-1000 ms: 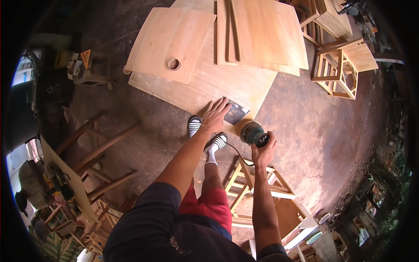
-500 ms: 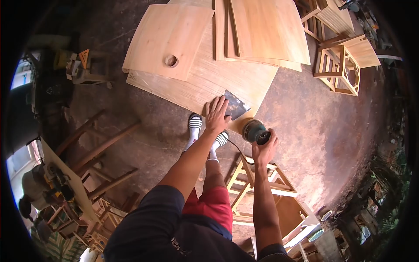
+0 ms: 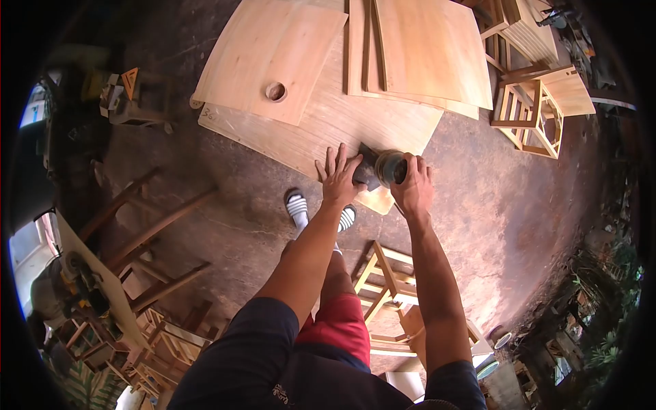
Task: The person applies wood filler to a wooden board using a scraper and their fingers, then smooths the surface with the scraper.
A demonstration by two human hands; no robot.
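Note:
My right hand point(image 3: 415, 191) grips a dark teal round sander point(image 3: 388, 168) by its top. The sander sits over the right part of a thin dark sheet point(image 3: 367, 169) with worn patches, which lies near the close corner of a large plywood panel point(image 3: 294, 142). Spread flat on that panel, my left hand point(image 3: 339, 180) has its thumb at the dark sheet's left edge. Sander and hands cover part of the sheet.
Smaller plywood sheets point(image 3: 437, 51) are stacked at the panel's far right; another sheet point(image 3: 273, 58) carries a ring-shaped roll point(image 3: 275, 91). Wooden frames stand at right point(image 3: 536, 116) and below my right arm point(image 3: 383, 273). Wooden legs point(image 3: 164, 225) jut out at left.
My right hand has brought the sander up and left, from beside the panel's corner onto the dark sheet. My left hand stays on the panel, its fingers now spread wider.

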